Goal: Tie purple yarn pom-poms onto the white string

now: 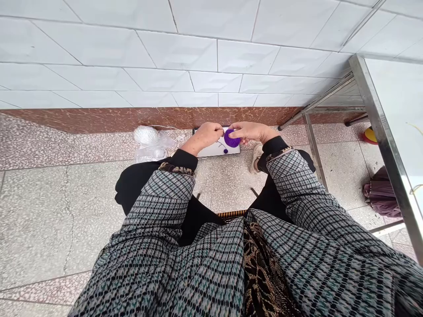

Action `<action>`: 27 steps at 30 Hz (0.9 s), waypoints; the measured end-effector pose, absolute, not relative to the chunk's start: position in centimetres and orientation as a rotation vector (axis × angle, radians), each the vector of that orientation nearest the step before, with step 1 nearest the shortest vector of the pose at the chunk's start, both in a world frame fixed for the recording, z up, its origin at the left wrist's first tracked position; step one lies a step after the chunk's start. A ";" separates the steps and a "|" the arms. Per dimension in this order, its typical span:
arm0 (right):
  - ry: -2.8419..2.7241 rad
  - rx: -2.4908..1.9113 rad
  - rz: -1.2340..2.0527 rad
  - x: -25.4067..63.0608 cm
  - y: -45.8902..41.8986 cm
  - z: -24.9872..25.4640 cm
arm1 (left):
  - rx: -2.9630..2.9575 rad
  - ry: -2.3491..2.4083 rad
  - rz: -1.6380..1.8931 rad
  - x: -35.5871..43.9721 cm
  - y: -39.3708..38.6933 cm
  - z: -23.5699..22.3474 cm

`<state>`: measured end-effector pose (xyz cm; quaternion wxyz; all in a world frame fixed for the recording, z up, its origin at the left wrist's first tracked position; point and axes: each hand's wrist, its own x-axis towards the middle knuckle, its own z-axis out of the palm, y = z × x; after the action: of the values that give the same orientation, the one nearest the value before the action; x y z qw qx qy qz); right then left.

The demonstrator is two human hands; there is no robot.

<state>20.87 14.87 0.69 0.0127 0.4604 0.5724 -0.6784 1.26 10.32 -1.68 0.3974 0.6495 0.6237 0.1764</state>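
A ball of purple yarn [231, 138] is gripped in my right hand [253, 131], its fingers curled over the top and side. Just left of it, my left hand [207, 135] is closed in a pinch at what looks like a strand of the same yarn; the fingertips partly hide it. Below both hands lies a white board [211, 150] with a dark edge. On it rests a small purple bobble [225, 151], with a thin dark strand trailing up toward my left hand.
White yarn [146, 135] and clear plastic wrapping [150, 154] lie on the floor at left. A metal-framed table [385, 119] stands at right, with a purplish bundle [381, 191] and a red-yellow object [370, 135] beneath it. The tiled wall [185, 50] rises ahead.
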 end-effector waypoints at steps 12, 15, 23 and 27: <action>1.690 1.956 -2.165 19.8 15.0 -0.2 | 1.681 1.459 0.546 2.2 9.6 -1.2; 1.535 2.073 -2.338 19.4 14.8 0.2 | 1.728 1.377 0.568 2.7 9.2 -1.6; 1.371 1.786 -2.811 19.7 15.2 -0.3 | 1.726 1.397 0.419 3.3 9.3 -2.9; 1.537 1.483 -2.699 20.8 15.7 -1.0 | 1.675 1.494 0.450 2.4 10.0 -2.8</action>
<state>20.78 15.66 -0.97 -0.1497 0.4259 0.4416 -0.7753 2.36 10.01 -2.79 0.4136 0.6662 0.5941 0.1792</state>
